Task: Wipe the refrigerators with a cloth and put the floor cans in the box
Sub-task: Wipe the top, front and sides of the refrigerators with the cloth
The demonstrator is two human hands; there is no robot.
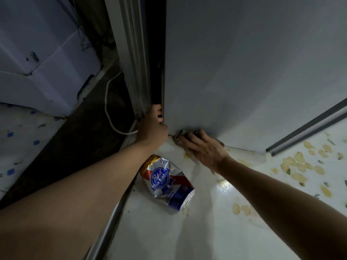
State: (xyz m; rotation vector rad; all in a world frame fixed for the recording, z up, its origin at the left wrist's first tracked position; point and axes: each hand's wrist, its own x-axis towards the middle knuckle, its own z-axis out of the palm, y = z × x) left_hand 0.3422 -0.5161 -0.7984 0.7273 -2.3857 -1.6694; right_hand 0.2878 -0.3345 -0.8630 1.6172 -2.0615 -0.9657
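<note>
Pale speckled flooring (244, 231) ran up to the fridge foot. Nearest lay a crushed can (167, 182), its long axis slanting from near right to far left, just under the left forearm and between both arms. Beyond it the right hand (203, 147) pressed a cloth (180, 135) flat-fingered against the fridge (244, 62) at its bottom corner. Farther still, the left hand (153, 126) curled its fingers round the fridge's edge. Either hand seemed about equally near the can.

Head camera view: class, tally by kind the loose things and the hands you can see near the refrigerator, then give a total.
Crushed silver, blue and red beer can: 1
Crumpled grey cloth: 1
White power cord: 1
Hands: 2, left hand, right hand
Total: 5
</note>
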